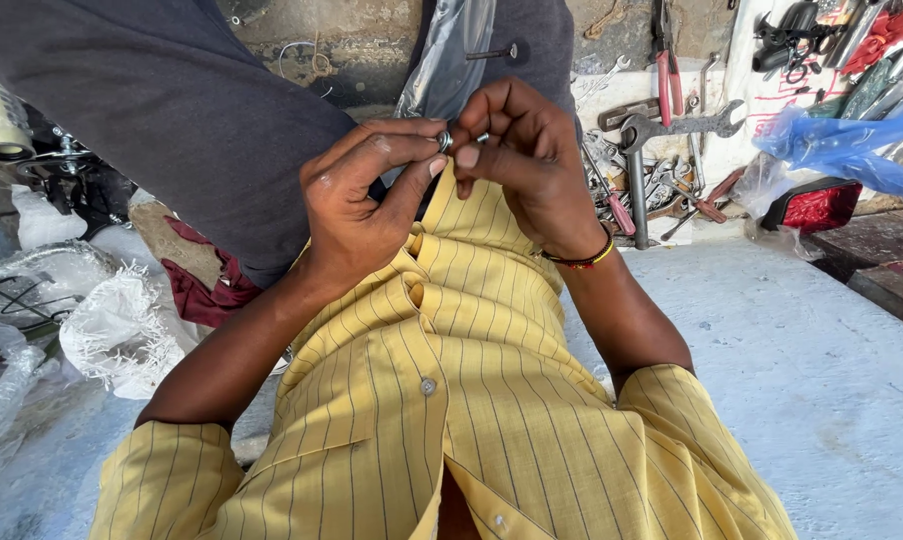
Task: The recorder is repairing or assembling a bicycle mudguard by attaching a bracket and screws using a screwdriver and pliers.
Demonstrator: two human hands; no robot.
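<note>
The fingertips (440,160) of the left hand (357,205) pinched a tiny round silver metal nut (445,141). The fingers (487,125) of the right hand (532,160) were closed on the same small piece from the other side, so both hands met there. A red, yellow and black bead bracelet (582,258) sat on the right wrist. Under the hands was a yellow striped shirt (452,350). Past the right fingers, grey metal wrenches (672,125) lay near a crumpled blue plastic bag (842,145).
</note>
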